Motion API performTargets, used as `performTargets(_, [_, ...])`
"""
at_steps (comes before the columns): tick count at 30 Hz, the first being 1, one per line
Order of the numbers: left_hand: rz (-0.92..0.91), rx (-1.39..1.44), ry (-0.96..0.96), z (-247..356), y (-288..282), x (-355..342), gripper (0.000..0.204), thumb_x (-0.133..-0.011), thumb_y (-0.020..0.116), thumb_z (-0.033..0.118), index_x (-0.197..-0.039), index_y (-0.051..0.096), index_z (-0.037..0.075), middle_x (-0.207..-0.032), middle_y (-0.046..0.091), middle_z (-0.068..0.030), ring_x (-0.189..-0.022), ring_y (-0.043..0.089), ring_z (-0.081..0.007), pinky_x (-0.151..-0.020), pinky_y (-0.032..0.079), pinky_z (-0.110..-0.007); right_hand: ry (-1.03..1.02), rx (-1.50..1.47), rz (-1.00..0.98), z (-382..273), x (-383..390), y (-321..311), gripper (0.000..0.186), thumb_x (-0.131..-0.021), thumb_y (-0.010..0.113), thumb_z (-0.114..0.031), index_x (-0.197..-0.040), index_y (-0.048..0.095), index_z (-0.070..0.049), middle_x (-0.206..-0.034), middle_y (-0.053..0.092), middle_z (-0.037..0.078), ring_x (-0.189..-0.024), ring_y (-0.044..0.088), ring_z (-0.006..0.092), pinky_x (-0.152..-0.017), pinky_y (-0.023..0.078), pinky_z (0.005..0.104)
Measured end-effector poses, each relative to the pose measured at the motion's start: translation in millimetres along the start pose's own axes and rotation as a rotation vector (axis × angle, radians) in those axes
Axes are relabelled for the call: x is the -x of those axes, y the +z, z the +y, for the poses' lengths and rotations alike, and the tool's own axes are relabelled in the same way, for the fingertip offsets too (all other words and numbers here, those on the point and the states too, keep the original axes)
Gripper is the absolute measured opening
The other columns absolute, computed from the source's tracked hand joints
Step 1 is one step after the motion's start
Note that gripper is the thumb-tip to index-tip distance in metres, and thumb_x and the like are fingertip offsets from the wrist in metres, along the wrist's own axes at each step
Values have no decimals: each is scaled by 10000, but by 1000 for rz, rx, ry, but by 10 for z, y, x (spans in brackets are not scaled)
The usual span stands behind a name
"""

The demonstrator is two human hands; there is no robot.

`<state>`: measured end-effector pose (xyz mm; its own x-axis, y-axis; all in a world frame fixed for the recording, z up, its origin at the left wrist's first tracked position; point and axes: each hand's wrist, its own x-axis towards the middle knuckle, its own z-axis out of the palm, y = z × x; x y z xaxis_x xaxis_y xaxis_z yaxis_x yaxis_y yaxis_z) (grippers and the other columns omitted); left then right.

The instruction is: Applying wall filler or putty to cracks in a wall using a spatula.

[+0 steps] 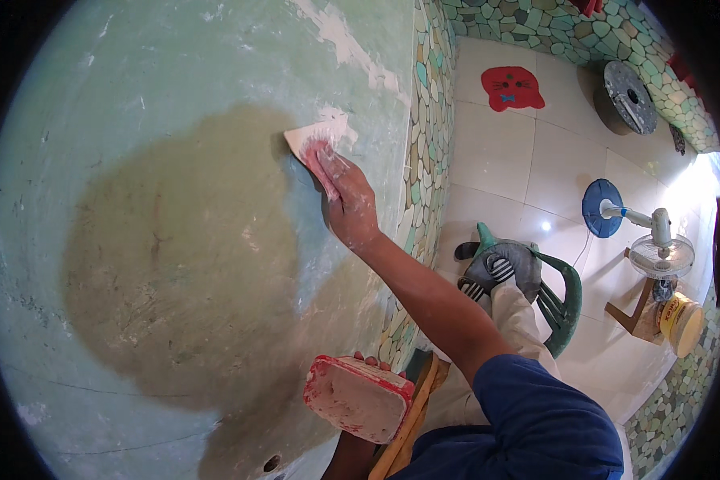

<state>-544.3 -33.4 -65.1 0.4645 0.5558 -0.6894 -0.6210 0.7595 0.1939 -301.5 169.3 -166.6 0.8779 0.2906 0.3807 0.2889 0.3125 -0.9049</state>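
My right hand [350, 200] is closed round the red handle of a putty knife [300, 141], whose wide blade rests against the pale green wall [176, 72]. White filler smears the blade and my fingers. Right beside the blade sits a fresh white patch of filler [338, 122]. Lower down, the fingers of my left hand [371, 362] curl over the far rim of a red plastic tub [318, 384], holding it tilted near the wall. Pale filler [360, 400] coats the tub's inside; the rest of that hand is hidden behind it.
Below me, my feet in striped footwear [500, 270] are over a green plastic chair [570, 300] with grey material on it. A pedestal fan [662, 254], a yellow bucket [682, 324], a dark round tub [628, 100] and a red cat-shaped mat [512, 90] are on the tiled floor [564, 164].
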Motion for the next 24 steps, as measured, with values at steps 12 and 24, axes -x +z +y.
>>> performTargets(12, [-7, -33, -8, 26, 7, -52, 568, -967, 467, 520, -1374, 504, 125, -1328, 565, -121, -1265, 508, -337, -1127, 272, -626, -50, -16, -21, 11, -73, 10, 426, -865, 547, 89, -1268, 609, -36, -1274, 618, 175, -1174, 590, 349, -1014, 452, 393])
performTargets(24, [-75, -75, -7, 39, 12, -49, 573, -957, 525, 486, -1387, 481, 110, -1357, 541, -128, -1283, 493, -343, -1141, 267, -610, -3, -59, -153, 84, -15, -147, 524, -792, 526, 140, -1284, 599, -26, -1295, 603, 190, -1216, 561, 361, -1045, 427, 395])
